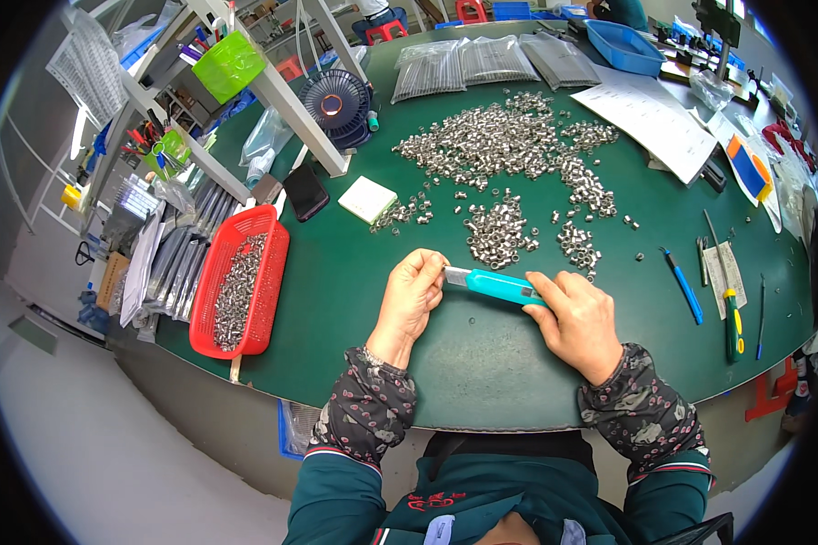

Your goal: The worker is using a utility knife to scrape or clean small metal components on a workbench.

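My right hand (577, 322) grips a teal utility knife (502, 287), its blade extended and pointing left. At the blade's tip, the thumb and fingers of my left hand (412, 298) are pinched together; whatever they hold is too small and hidden to make out. Just beyond both hands lies a small heap of short metal sleeves (500, 234). A far larger heap of the same sleeves (491, 136) spreads behind it, and a smaller cluster (577, 247) sits beyond my right hand. One loose piece (472, 320) rests on the green table (491, 381) between my forearms.
To the left stand a red basket (271, 300) of metal parts, a phone (305, 192), a sticky-note pad (367, 199) and a fan (334, 107). Bagged tubes (427, 71) and a blue tray (623, 47) are at the back. A blue-handled tool (682, 286) and a screwdriver (733, 327) lie right.
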A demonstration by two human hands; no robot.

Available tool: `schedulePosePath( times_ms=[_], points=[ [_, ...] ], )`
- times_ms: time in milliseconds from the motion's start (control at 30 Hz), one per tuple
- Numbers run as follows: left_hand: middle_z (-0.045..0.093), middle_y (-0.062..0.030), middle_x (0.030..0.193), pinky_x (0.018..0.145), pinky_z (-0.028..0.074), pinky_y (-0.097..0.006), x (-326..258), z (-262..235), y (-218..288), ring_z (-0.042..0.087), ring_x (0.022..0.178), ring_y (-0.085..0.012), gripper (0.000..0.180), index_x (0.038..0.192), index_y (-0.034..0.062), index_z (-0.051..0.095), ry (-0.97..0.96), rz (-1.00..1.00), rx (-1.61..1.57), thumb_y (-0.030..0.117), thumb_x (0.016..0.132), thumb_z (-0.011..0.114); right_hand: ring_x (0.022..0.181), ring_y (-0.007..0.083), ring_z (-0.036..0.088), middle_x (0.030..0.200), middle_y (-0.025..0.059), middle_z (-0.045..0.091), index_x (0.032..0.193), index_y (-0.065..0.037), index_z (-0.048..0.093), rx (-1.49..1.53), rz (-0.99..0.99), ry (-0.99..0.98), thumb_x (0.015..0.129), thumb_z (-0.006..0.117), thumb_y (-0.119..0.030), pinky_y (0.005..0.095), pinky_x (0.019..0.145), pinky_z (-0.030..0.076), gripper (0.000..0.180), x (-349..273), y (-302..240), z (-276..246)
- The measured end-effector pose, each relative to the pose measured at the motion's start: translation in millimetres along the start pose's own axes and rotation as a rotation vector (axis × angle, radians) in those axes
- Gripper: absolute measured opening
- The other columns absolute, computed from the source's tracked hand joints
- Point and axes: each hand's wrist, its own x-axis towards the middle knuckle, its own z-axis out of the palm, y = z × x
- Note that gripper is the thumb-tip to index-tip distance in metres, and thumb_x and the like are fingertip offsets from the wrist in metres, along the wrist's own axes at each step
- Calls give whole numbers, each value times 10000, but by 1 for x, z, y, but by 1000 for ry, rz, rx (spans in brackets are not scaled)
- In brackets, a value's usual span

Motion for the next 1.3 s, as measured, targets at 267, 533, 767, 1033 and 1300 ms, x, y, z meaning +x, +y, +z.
schedulePosePath(
  times_ms=[267, 533, 767, 1033, 1300],
  points=[
    [428, 46, 593, 380, 216, -152, -1, 1, 0, 297, 428, -1, 201, 800, 83, 542, 13, -9, 15, 241, 924, 545, 642, 217, 536, 699, 59, 482, 1028, -86, 592, -5, -23, 2, 692, 708, -165, 345, 517, 442, 363, 1, 1, 0],
    [422, 37, 557, 363, 212, -160, 1, 0, 2, 291, 407, -14, 244, 780, 85, 535, 11, -26, 30, 278, 928, 531, 638, 218, 532, 695, 59, 478, 1025, -86, 594, 6, -30, 0, 687, 713, -169, 345, 514, 441, 367, 0, 2, 0],
    [381, 42, 551, 360, 197, -168, 0, -2, 7, 259, 413, -19, 251, 755, 89, 518, -10, -67, 95, 268, 931, 525, 637, 217, 526, 690, 58, 470, 1025, -85, 597, 22, -41, -2, 672, 721, -161, 345, 518, 440, 381, 1, 2, -1],
    [385, 61, 596, 364, 180, -159, 1, -8, 9, 250, 431, 0, 263, 706, 121, 484, -93, -153, 133, 274, 904, 567, 644, 209, 518, 689, 45, 467, 1023, -86, 603, -32, -95, 10, 647, 729, -164, 336, 524, 420, 404, 3, 5, -5],
    [380, 70, 590, 362, 181, -160, 2, -9, 13, 251, 427, 2, 268, 689, 129, 473, -141, -237, 164, 261, 901, 569, 631, 186, 464, 692, 20, 447, 1020, -110, 619, -219, -247, 136, 635, 721, -165, 318, 549, 349, 402, 11, 6, -11]
  ],
)
